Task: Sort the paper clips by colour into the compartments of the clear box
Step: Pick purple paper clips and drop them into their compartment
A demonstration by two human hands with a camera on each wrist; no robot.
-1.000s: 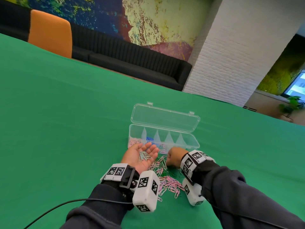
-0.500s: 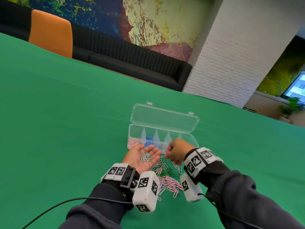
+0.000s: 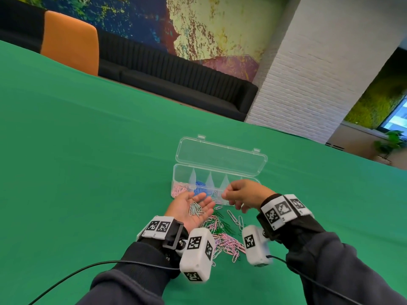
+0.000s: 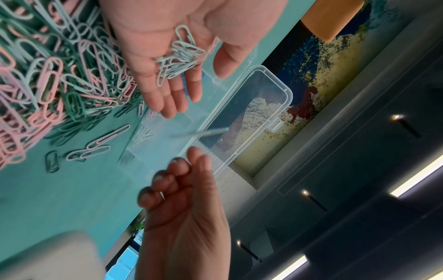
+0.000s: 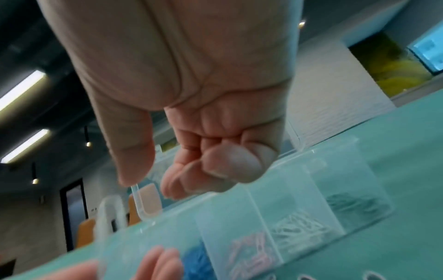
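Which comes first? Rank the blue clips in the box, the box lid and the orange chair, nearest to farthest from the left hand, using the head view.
1. Blue clips: in the box, just beyond the left hand and its fingertips.
2. Box lid: open, standing behind the compartments.
3. Orange chair: far left, past the table edge.

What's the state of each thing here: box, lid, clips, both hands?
Clear box: open, partly filled with sorted clips.
Lid: swung back, upright.
Loose clips: mixed pile on the green table.
Left hand: palm up, flat, cradling pale blue clips.
Right hand: above the box, fingers curled; contents not visible.
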